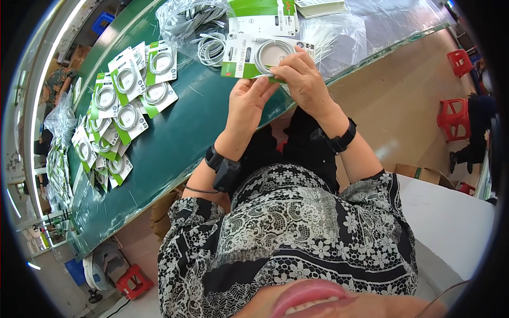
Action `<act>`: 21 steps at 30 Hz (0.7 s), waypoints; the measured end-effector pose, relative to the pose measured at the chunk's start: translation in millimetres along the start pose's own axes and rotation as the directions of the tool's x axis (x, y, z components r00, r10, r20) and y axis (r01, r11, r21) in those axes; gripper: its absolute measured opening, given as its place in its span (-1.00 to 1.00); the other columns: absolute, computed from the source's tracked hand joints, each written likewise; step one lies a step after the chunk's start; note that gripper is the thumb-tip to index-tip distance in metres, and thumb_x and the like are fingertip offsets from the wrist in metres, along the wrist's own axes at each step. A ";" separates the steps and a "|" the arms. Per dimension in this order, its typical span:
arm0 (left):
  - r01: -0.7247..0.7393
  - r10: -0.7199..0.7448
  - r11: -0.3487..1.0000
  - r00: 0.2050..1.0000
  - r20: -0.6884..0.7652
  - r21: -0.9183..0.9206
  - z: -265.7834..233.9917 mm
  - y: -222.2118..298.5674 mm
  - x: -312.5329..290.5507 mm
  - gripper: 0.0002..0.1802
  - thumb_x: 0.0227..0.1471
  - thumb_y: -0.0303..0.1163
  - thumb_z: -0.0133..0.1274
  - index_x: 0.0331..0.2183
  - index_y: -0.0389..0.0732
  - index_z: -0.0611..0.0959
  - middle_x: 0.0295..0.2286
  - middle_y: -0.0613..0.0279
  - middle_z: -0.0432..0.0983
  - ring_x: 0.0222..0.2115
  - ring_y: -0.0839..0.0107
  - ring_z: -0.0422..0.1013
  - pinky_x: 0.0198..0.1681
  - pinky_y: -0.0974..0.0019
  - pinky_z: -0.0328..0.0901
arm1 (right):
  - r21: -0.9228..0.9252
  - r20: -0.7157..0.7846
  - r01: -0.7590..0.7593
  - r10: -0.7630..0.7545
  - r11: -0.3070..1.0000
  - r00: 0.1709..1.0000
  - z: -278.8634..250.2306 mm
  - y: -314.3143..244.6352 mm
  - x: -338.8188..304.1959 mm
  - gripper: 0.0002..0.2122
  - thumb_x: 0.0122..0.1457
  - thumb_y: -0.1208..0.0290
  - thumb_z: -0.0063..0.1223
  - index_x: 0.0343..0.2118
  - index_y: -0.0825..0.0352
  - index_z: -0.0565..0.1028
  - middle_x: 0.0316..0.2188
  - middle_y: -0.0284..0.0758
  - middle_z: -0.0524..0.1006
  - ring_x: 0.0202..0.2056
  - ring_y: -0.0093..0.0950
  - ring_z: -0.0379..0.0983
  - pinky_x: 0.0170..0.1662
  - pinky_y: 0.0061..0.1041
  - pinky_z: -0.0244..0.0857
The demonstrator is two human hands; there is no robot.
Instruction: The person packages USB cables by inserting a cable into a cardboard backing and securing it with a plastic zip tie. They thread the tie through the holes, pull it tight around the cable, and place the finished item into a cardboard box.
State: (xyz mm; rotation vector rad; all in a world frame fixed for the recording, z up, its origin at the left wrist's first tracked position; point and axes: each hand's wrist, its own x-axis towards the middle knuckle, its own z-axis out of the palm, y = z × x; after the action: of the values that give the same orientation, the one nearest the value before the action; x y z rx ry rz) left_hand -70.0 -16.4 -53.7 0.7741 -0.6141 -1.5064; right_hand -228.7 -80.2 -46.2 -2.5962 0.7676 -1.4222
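Note:
Over the table's near edge I hold a green and white packaging card (233, 68) with a coiled grey-white cable (258, 57) lying against its face. My left hand (245, 105) pinches the card's lower edge between thumb and fingers. My right hand (306, 87) is closed at the coil's right side, with fingertips on the cable and the card's lower edge. Its fingers partly cover the coil. Just beyond the card's left end lies a loose coiled cable (211, 50).
On the green table (180, 127), a heap of carded cables (127, 79) spreads at left. At the back are a clear bag of cables (185, 24), flat cards (254, 24) and thin white ties (333, 50). Red stools (454, 120) stand on the floor at right.

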 end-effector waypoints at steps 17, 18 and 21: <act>-0.448 0.215 -0.329 0.821 0.528 0.831 -50.8 17.3 -18.0 -0.82 -0.12 -0.31 0.18 -0.50 -0.15 0.52 -0.39 0.30 0.36 -0.29 0.25 0.28 -0.22 0.18 0.16 | 0.247 0.307 -0.103 0.023 0.963 0.951 36.0 -4.2 -24.2 -0.85 -0.07 0.56 0.19 -0.38 0.28 0.53 -0.45 -0.36 0.45 -0.30 -0.33 0.42 0.16 -0.19 0.16; -0.446 0.212 -0.316 0.827 0.521 0.837 -50.5 17.4 -19.3 -0.82 -0.12 -0.31 0.18 -0.50 -0.15 0.52 -0.39 0.30 0.36 -0.29 0.25 0.28 -0.22 0.18 0.16 | 0.246 0.320 -0.116 0.032 0.962 0.947 34.7 -5.1 -24.5 -0.85 -0.07 0.56 0.19 -0.38 0.28 0.53 -0.45 -0.36 0.45 -0.30 -0.33 0.42 0.16 -0.19 0.16; -0.461 0.197 -0.288 0.829 0.523 0.840 -49.9 19.0 -20.5 -0.84 -0.10 -0.33 0.16 -0.50 -0.15 0.52 -0.37 0.30 0.35 -0.26 0.25 0.26 -0.22 0.18 0.16 | 0.239 0.329 -0.123 0.039 0.963 0.944 29.7 -9.1 -23.0 -0.92 -0.05 0.53 0.13 -0.44 0.25 0.52 -0.46 -0.37 0.45 -0.25 -0.33 0.38 0.14 -0.22 0.17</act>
State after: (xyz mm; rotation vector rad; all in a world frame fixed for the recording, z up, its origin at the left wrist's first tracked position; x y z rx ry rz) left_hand -19.3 5.7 -68.3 1.4378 -2.1515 -0.1145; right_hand -211.4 -66.5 -77.8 -2.4708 0.5935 -0.9640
